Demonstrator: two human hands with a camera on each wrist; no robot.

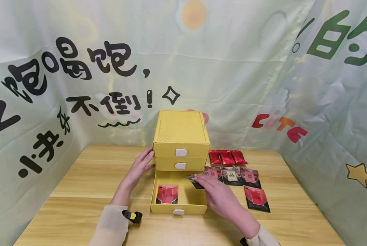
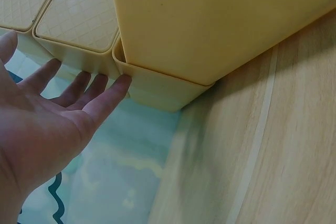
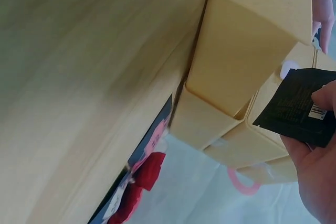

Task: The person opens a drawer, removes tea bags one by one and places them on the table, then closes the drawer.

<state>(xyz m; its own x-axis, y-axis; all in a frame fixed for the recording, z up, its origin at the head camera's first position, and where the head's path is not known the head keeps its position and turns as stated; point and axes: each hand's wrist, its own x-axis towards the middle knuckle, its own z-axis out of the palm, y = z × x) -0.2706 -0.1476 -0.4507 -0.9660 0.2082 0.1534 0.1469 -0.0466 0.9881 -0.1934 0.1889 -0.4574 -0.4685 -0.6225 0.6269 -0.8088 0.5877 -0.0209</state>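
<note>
A yellow drawer box stands on the table with its bottom drawer pulled out. Inside that drawer, at the left, lies a red and black sachet. My right hand pinches a dark sachet above the drawer's right side; the right wrist view shows a barcode on the sachet's dark face, with the thumb on it. My left hand rests its fingertips against the left side of the box, fingers extended and palm bare in the left wrist view.
Right of the box, three shiny red packets lie in a row at the back. Before them is a row of dark sachets, and nearer lies another red and black sachet. A printed cloth hangs behind the table.
</note>
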